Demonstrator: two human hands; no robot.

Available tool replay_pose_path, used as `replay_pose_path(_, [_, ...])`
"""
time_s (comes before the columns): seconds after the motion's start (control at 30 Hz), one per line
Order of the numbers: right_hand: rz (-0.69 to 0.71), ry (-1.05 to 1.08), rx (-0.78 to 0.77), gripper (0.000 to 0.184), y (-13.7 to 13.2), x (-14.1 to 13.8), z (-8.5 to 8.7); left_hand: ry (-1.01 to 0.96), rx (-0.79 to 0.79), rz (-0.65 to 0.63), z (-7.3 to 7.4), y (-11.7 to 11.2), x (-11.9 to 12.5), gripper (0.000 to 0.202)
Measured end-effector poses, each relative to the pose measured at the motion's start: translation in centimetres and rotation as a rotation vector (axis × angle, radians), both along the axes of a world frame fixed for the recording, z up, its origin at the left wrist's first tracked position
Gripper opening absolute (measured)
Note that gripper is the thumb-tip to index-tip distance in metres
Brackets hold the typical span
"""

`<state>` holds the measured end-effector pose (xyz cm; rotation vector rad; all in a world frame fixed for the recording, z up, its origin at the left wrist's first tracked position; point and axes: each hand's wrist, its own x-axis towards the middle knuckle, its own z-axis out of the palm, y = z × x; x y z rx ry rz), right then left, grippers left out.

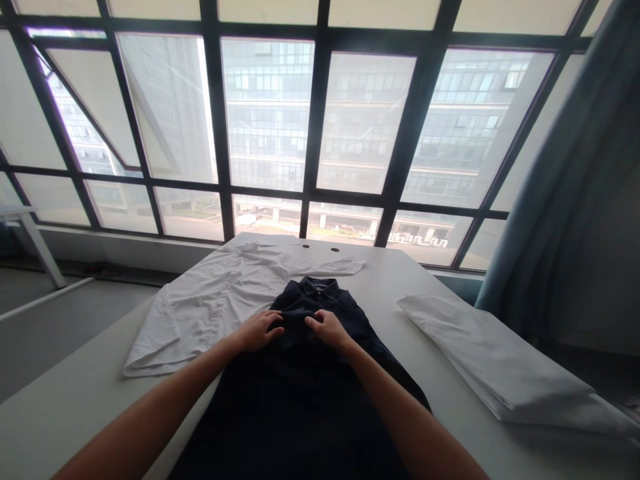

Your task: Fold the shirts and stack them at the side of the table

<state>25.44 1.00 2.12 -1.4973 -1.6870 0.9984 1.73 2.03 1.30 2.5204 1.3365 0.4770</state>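
A dark navy collared shirt (310, 400) lies lengthwise in front of me, its buttoned collar (320, 287) at the far end. Just below the collar, my left hand (257, 330) is on the shirt's left side, with its fingers curled over the cloth and thumb below. My right hand (330, 329) pinches the fabric near the front placket between thumb and fingers. A raised fold of dark cloth runs between the two hands. The near part of the shirt is very dark, so its details are hard to make out.
A white long-sleeved shirt (215, 300) is spread at the left, partly against the dark one. Folded white cloth (505, 360) lies at the right on the white table (75, 380). Windows stand behind, with a grey-blue curtain (545, 200) at the right.
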Motion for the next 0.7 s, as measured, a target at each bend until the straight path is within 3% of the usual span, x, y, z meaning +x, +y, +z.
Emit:
replay_pose_path(0.13, [-0.107, 0.578, -0.316, 0.019, -0.7, -0.9, 0.5, -0.030, 0.019, 0.041, 1.0, 1.2, 1.0, 0.039])
replay_pose_path(0.23, [-0.176, 0.623, -0.407, 0.039, -1.2, -0.5, 0.4, 0.011, 0.015, 0.034, 1.3, 1.9, 2.0, 0.036])
replay_pose_path(0.33, [-0.117, 0.353, -0.454, 0.064, -1.8, 0.4, 0.2, 0.127, -0.006, -0.028, 1.3, 2.3, 2.7, 0.040])
replay_pose_path(0.4, [-0.052, 0.078, -0.391, 0.068, -2.3, 0.7, 0.4, 0.179, -0.010, -0.032, 1.3, 2.8, 3.2, 0.039])
replay_pose_path(0.57, [0.012, -0.619, 0.260, 0.032, -4.0, -0.4, 1.7, 0.155, 0.123, 0.109, 0.9, 5.8, 5.0, 0.040])
replay_pose_path(0.63, [0.048, -0.764, 0.381, 0.033, -4.6, -1.0, 1.7, 0.214, 0.114, 0.119, 0.3, 7.3, 5.5, 0.045])
replay_pose_path(0.7, [0.073, -0.825, 0.391, 0.046, -5.0, -1.2, 1.2, 0.275, 0.075, 0.123, -0.6, 8.4, 5.7, 0.050])
